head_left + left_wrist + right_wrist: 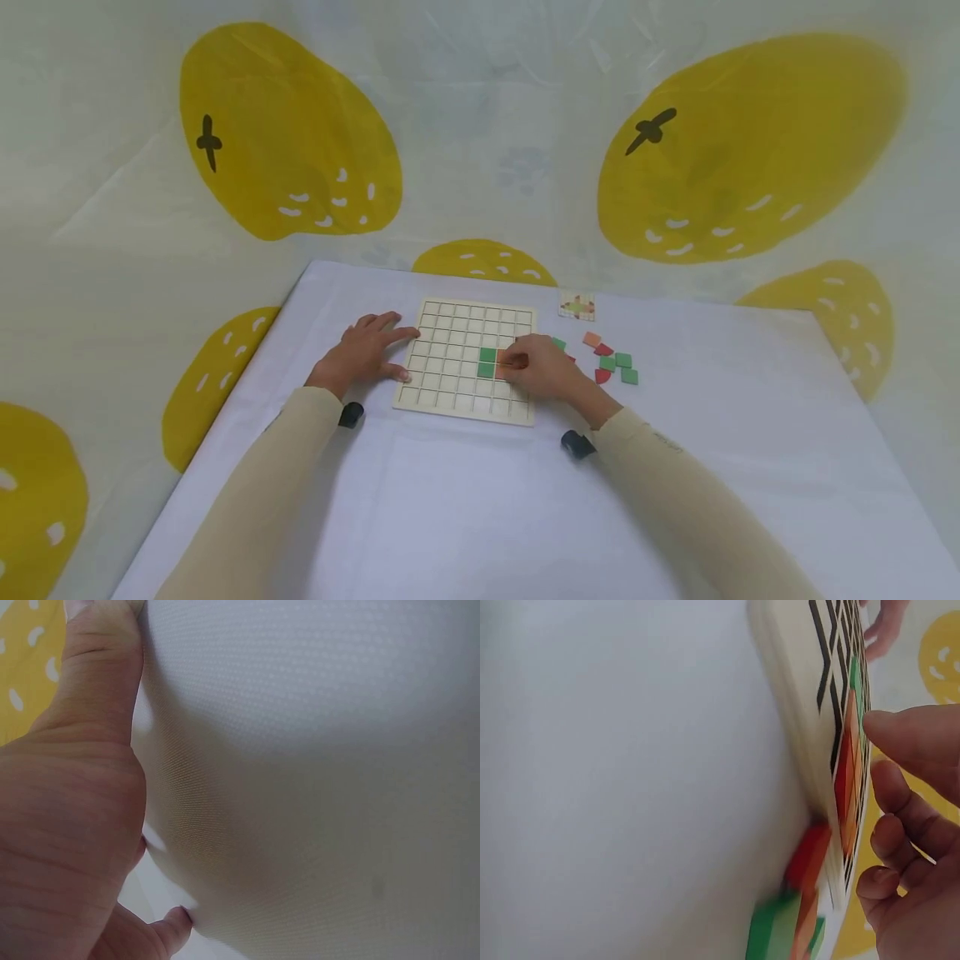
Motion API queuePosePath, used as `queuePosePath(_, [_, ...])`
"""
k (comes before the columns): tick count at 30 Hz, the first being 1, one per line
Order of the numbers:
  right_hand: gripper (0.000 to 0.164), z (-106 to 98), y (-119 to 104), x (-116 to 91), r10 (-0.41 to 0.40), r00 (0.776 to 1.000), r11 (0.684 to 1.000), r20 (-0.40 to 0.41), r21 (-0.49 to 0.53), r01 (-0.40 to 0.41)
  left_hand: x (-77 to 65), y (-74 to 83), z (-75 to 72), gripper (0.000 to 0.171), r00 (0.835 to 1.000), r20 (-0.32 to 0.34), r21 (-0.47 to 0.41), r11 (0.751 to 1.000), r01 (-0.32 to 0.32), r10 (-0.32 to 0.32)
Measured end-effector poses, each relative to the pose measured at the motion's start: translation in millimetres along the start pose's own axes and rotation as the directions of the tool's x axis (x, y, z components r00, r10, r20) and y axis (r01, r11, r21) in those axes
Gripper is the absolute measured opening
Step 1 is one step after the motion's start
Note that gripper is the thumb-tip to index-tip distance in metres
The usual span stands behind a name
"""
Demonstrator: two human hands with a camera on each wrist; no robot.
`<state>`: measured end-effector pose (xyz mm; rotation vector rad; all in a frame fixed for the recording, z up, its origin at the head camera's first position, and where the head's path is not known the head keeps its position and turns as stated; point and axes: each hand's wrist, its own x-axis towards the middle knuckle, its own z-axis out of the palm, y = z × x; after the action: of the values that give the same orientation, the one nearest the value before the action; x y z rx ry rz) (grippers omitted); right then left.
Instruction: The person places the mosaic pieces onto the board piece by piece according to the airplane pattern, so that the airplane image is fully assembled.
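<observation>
Lying flat, gridded board (442,392): centre of the frame, likely for easy reach;
Left hand (363,350): fingers spread, touching the board's left edge, likely bracing it;
Right hand (543,367): fingers curled at orange tiles (500,373); cannot tell whether pinching one.

Head cam high, facing forward-down, left-wrist close, left hand (67,810) at 9 o'clock, right-wrist low, close, head-shared wooden grid board (799,682) at 2 o'clock

Soft light — faint shadows
</observation>
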<state>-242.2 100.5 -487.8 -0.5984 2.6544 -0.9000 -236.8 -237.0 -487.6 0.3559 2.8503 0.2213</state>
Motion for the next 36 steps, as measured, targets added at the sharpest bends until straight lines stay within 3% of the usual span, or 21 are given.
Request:
queuePosePath(8, [0.016, -28.3, 33.4, -27.4, 0.037, 0.999, 0.998, 0.031, -0.056, -0.036, 0.3, -0.6, -1.4, 0.084, 1.0, 0.005, 0.008, 1.0, -0.001, 0.001])
queuePosePath(16, [0.025, -47.5, 67.0, -49.5, 0.06, 0.996, 0.994, 0.063, -0.09, -0.054, 0.5, -2.5, 0.1, 0.085, 1.0, 0.012, 0.023, 1.0, -0.004, 0.004])
queuePosePath(23, [0.031, -49.6, 71.7, -55.5, 0.06, 0.993, 0.994, 0.103, -0.093, -0.05, 3.0, -2.0, 3.3, 0.085, 1.0, 0.013, 0.0, 1.0, -0.002, 0.002])
queuePosePath(36, [0.023, -47.5, 68.1, -51.6, 0.079, 0.991, 0.988, 0.109, -0.144, -0.063, 1.7, -1.9, 1.0, 0.085, 1.0, 0.02, -0.005, 1.0, 0.001, -0.001])
